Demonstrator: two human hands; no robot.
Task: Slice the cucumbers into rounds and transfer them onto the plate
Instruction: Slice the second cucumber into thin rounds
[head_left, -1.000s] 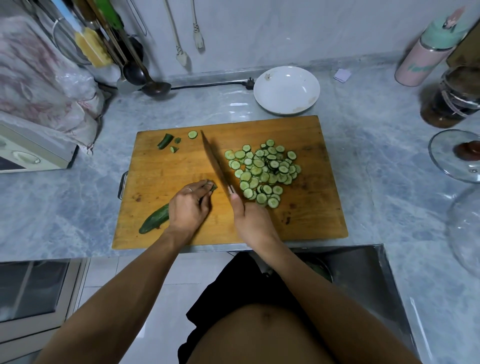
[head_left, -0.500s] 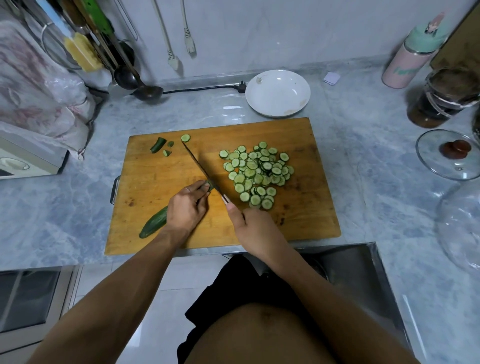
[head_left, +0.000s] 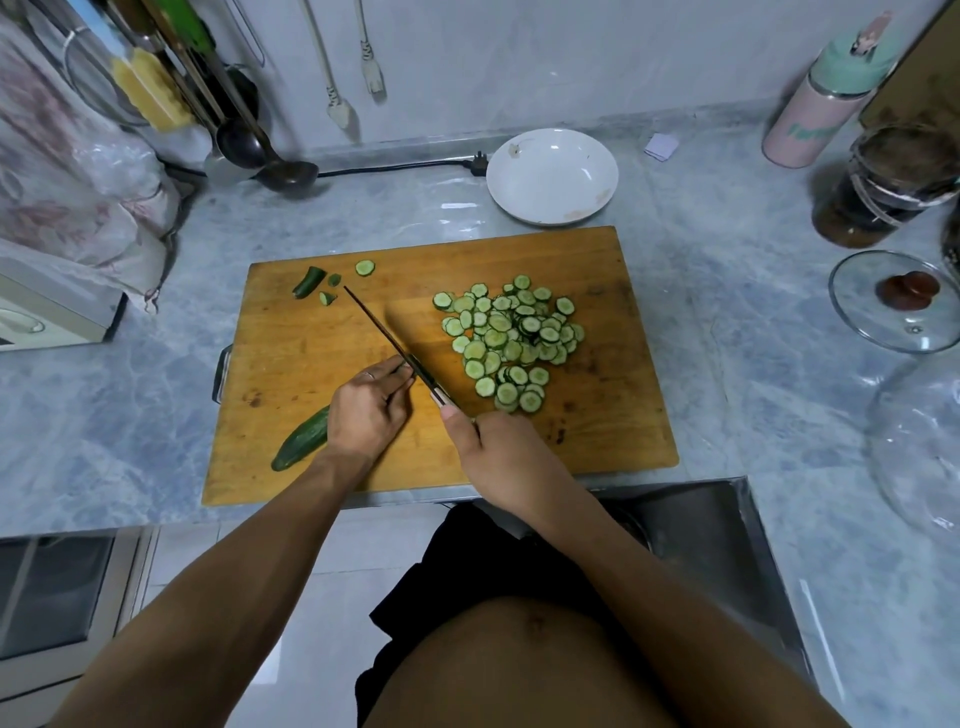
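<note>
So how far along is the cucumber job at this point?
Done: a big pile of rounds lies on the cutting board, with trimmed ends at its far left corner. In hand: the left hand holds the remaining cucumber while the right hand grips the knife at its cut end. Left: slicing that piece, then transferring everything; the white plate holds no rounds.

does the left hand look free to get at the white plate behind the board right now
Probably not: the left hand holds the dark green cucumber down, and the long knife crosses its path to the round white plate.
</note>
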